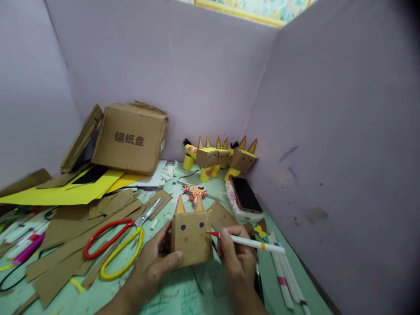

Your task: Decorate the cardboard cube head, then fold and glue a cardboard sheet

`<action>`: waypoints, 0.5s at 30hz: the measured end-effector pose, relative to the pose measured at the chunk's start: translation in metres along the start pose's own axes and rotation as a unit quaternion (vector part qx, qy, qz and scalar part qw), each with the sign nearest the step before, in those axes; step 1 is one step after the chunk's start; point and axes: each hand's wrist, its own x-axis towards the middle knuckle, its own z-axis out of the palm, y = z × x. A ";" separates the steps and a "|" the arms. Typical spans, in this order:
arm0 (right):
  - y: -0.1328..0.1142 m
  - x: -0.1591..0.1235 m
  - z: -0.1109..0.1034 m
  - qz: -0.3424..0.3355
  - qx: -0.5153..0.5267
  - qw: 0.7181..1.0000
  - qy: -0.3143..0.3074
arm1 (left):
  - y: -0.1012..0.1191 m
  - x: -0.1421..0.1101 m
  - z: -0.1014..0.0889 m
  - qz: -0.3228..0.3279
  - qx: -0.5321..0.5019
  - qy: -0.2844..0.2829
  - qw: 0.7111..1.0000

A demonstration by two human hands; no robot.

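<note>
My left hand [154, 262] grips a small cardboard box head [191, 236] by its left side, thumb on the lower front. The box has two pointed yellow and pink ears, two blue dot eyes and orange dots on its face. My right hand [236, 258] pinches a white marker with a red tip [249, 242]. The tip touches the right edge of the box face. Both hands are low in the middle of the view, over a green mat [177, 297].
Scissors with red and yellow handles [118, 247] lie left of the box among cardboard strips [65, 253]. A large carton [131, 138] and yellow paper [65, 190] sit at back left. Finished cardboard animals [219, 158] stand by the wall. A phone [245, 194] and more markers [288, 280] lie right.
</note>
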 end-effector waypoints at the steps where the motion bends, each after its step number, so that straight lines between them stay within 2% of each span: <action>1: 0.000 0.001 0.000 0.017 0.011 1.000 0.005 | 0.000 0.000 0.000 0.000 -0.004 0.002 1.000; 7: -0.005 0.007 0.003 0.065 0.048 0.996 0.044 | 0.002 0.002 0.000 0.010 -0.013 -0.020 1.000; 10: -0.006 0.009 0.003 0.065 0.059 0.995 0.043 | 0.000 0.002 -0.002 0.007 -0.021 -0.012 1.000; 15: -0.010 0.010 0.000 0.063 0.054 0.995 0.051 | -0.002 0.001 -0.002 0.007 -0.036 -0.030 0.999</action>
